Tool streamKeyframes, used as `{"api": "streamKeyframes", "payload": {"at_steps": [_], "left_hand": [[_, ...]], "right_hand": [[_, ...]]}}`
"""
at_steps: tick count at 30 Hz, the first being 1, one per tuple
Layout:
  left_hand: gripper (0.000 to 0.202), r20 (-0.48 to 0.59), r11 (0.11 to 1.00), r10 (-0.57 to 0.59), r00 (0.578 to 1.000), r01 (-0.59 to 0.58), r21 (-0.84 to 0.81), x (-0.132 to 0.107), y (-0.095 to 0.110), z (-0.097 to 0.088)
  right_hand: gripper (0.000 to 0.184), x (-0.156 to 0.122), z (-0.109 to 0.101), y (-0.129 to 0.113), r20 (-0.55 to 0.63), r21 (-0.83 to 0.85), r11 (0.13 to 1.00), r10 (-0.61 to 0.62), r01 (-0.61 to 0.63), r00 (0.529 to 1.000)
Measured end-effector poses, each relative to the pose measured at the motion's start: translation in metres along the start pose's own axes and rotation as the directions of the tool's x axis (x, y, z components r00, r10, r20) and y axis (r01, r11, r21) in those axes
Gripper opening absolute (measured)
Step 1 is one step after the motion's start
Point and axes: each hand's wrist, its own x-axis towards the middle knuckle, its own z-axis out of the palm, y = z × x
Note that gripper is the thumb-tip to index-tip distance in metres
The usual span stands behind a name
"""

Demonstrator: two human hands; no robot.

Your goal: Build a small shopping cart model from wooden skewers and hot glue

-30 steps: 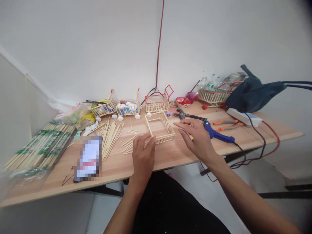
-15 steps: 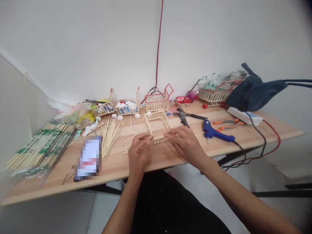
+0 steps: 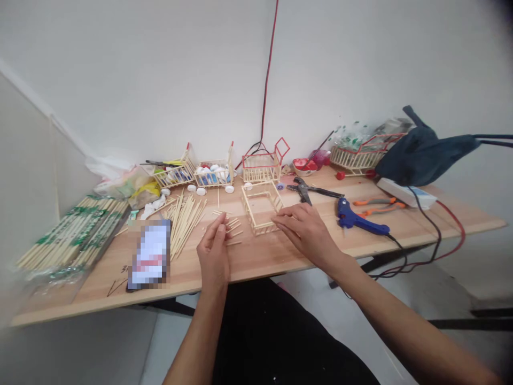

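A rectangular open frame of pale wooden sticks lies on the table before me, with short uprights along its sides. My right hand has thumb and fingers pinched at its near right corner; the exact contact is partly hidden by the fingers. To the left of the frame, my left hand is over a small group of short cut sticks. Its thumb and fingers are drawn together near the stick ends, and whatever lies between the fingertips is hidden.
Longer loose sticks and a blurred phone lie left, beside packaged sticks. Small stick carts line the wall. To the right are black-handled pliers, a blue glue gun, orange-handled pliers and a power strip.
My left hand has left the near side of the frame and moved left to the short sticks. My right hand stays at the frame's near right corner. The view has shifted slightly.
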Motion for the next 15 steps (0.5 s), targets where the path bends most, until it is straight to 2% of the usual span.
{"api": "streamKeyframes", "payload": {"at_steps": [3,10,15], "left_hand": [[0.034,0.02,0.997,0.04,0.999,-0.042,0.062,-0.003,0.001,0.0],[0.026,0.097,0.945,0.187,0.978,-0.206,0.254,-0.004,0.003,0.0],[0.021,0.063,0.955,0.18,0.982,-0.19,0.228,-0.003,0.001,0.001]], "right_hand": [[0.018,0.01,0.002,0.0,0.03,-0.021,1.0,0.006,-0.006,1.0],[0.016,0.029,0.002,0.007,0.254,0.011,1.0,-0.02,0.017,0.967],[0.016,0.037,0.001,0.015,0.317,0.101,0.994,-0.058,0.027,0.947]]}}
